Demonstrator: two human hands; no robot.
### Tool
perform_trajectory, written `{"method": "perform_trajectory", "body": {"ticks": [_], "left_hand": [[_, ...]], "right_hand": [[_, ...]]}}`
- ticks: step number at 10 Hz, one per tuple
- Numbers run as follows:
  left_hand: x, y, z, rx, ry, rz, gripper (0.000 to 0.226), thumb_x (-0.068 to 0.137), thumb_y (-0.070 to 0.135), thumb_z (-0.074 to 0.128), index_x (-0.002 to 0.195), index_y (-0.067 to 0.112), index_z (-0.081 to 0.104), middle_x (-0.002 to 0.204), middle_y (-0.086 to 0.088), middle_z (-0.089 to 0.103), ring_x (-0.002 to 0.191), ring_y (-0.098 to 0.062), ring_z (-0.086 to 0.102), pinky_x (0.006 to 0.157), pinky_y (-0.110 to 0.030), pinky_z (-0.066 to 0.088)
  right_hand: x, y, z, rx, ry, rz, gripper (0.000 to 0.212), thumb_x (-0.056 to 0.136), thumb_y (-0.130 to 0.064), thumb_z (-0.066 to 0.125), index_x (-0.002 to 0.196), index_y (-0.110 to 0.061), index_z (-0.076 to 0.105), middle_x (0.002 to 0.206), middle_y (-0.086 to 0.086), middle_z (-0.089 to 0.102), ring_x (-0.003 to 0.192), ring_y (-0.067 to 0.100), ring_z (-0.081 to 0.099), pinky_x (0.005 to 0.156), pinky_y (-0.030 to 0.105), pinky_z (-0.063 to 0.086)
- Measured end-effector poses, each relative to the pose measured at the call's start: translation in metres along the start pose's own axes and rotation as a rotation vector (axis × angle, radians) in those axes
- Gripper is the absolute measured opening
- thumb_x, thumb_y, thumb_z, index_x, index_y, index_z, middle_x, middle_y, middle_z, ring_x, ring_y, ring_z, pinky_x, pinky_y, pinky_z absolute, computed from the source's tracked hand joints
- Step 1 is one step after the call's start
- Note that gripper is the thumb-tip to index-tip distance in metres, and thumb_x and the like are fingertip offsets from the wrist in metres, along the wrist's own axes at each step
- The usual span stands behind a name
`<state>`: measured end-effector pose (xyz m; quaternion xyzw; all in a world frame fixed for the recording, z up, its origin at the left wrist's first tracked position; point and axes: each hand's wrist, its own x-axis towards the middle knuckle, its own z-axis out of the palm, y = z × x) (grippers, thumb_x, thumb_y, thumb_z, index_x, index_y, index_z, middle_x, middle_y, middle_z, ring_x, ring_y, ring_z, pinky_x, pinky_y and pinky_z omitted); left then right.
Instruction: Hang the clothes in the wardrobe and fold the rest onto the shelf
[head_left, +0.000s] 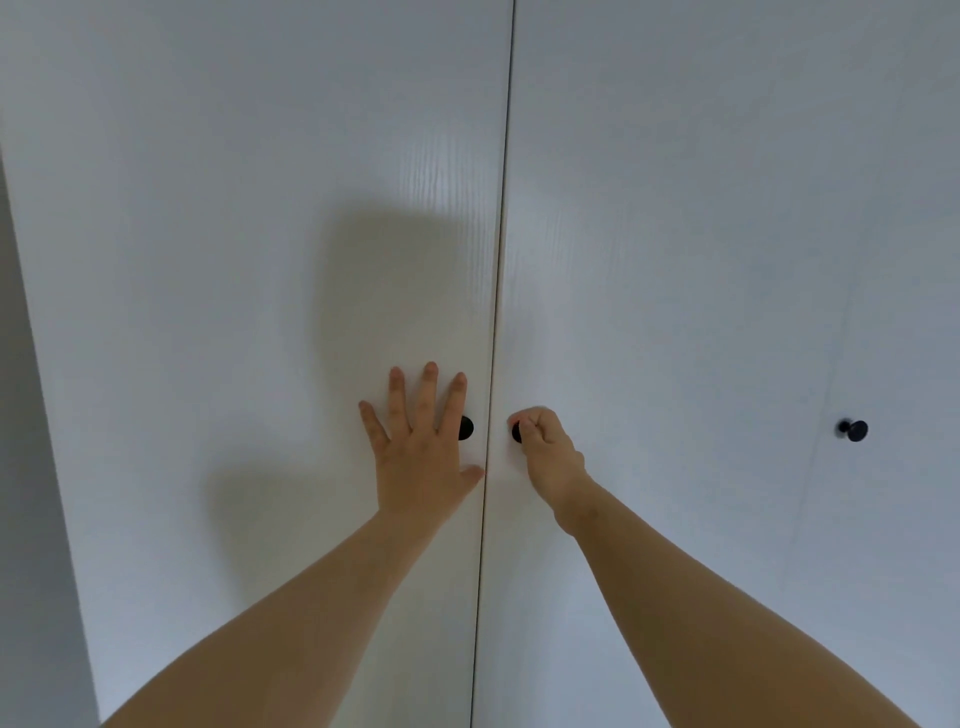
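Now the right hand (545, 447) grips the knob (516, 433) just right of the door seam (500, 260) (left hand (421, 457) flat, fingers spread).

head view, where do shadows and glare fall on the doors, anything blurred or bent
Head view: soft grey shadows lie on the left door above and left of the left hand, so light likely comes from behind; a pale sheen shows wood grain high beside the seam; the seam leans, a wide-angle effect; the far knob and the right hand gripping a knob look slightly smeared.
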<state>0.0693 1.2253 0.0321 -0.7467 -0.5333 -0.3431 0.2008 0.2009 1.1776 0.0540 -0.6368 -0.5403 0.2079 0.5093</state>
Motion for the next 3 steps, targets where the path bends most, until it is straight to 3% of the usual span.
{"method": "perform_trajectory", "body": {"ticks": [1, 2, 3], "left_hand": [[-0.002, -0.006, -0.011, -0.005, -0.108, 0.031, 0.113, 0.075, 0.057, 0.061, 0.140, 0.034, -0.029, 0.152, 0.001, -0.025, 0.137, -0.033, -0.029, 0.110, -0.056, -0.009], [-0.009, -0.009, -0.026, -0.061, -0.130, 0.060, 0.102, 0.078, 0.049, 0.062, 0.147, 0.031, -0.011, 0.155, 0.002, -0.017, 0.141, -0.030, -0.022, 0.113, -0.050, -0.006], [-0.023, -0.008, -0.042, -0.096, -0.099, 0.070, 0.094, 0.080, 0.045, 0.061, 0.148, 0.030, -0.003, 0.156, 0.002, -0.009, 0.143, -0.027, -0.016, 0.115, -0.047, -0.001]], "right_hand": [[-0.012, -0.005, -0.009, 0.159, -0.098, 0.010, 0.021, 0.101, -0.023, 0.032, 0.105, -0.033, 0.050, 0.110, -0.009, 0.048, 0.109, 0.016, 0.043, 0.093, 0.029, 0.033], [-0.031, -0.010, -0.015, 0.209, -0.187, -0.002, 0.036, 0.100, -0.028, 0.038, 0.136, -0.034, 0.035, 0.114, -0.014, 0.039, 0.108, 0.007, 0.036, 0.093, 0.025, 0.026], [-0.051, -0.014, -0.020, 0.219, -0.083, 0.014, 0.043, 0.096, -0.034, 0.045, 0.137, -0.038, 0.033, 0.108, -0.008, 0.047, 0.102, 0.009, 0.046, 0.090, 0.027, 0.030]]}}
